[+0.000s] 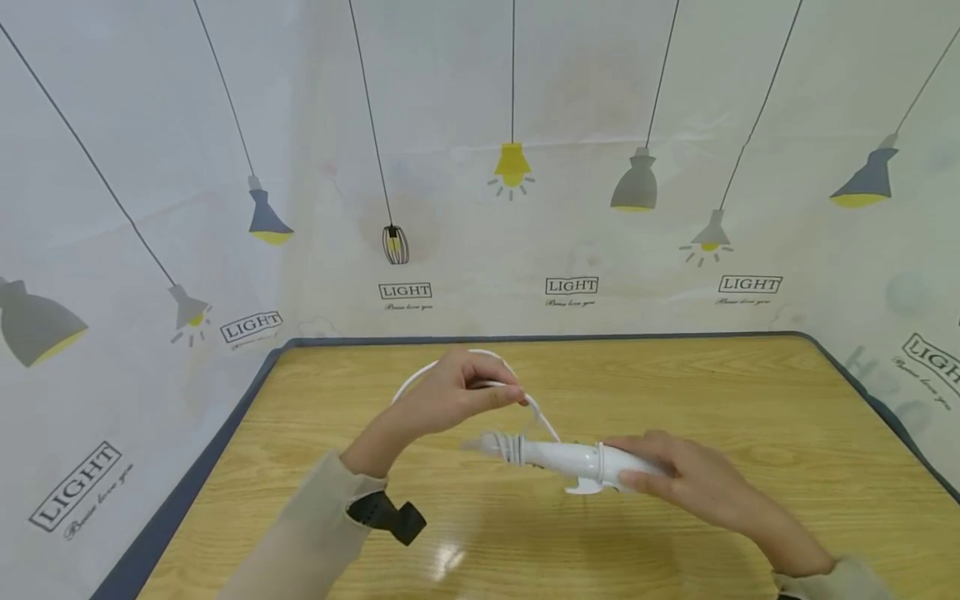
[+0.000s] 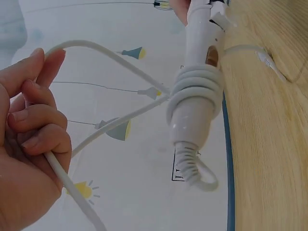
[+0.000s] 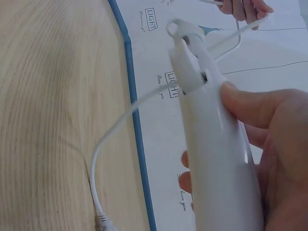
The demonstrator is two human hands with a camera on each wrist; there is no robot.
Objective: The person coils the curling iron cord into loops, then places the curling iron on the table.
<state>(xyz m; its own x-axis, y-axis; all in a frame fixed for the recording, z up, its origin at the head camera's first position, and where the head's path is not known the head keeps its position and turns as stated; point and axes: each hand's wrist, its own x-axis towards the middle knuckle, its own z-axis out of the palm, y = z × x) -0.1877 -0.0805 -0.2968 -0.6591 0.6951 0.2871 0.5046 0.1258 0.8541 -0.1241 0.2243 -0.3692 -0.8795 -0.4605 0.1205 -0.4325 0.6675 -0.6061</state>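
Observation:
A white curling iron [image 1: 558,457] is held up level over the table, its cord-end pointing left. My right hand [image 1: 686,475] grips its thick right part, thumb along one side and fingers behind in the right wrist view. Several turns of white cord [image 2: 197,84] wrap the narrower end, beside the ribbed cord sleeve [image 2: 186,163]. My left hand [image 1: 457,387] is up and to the left, pinching a loop of the cord between thumb and fingers; another length runs through its curled fingers. The cord's plug end [image 3: 106,224] hangs on the table side of the iron.
Below is a wood-grain table [image 1: 360,517] with a dark blue edge. Pale sheeting [image 1: 450,192] printed with lamps and the word LIGHT rises behind it and at both sides. A black strap device [image 1: 386,515] sits on the left wrist.

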